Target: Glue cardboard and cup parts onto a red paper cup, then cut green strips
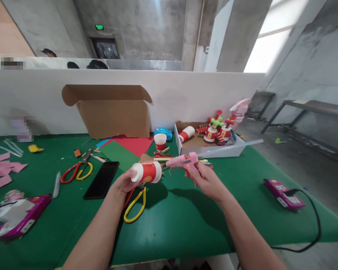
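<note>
My left hand (125, 181) is wrapped round a red and white paper cup (150, 172), held on its side above the table. In my right hand (206, 179) is a pink hot glue gun (183, 161), its nozzle pointing left, close to the right end of the cup. A small orange light glows on the gun's body. Below the cup lie scissors with one yellow and one red handle (135, 210), their blades mostly hidden. Just behind, another paper cup (160, 142) stands upright near folded gold and dark paper strips (162, 153).
A white box (214, 153) at the back right holds cups and paper figures. A phone (101, 180), more scissors (80, 168) and red and green paper sheets (124, 155) lie left. A purple power strip (284, 195) with a black cable sits right. A cardboard box (115, 116) stands behind.
</note>
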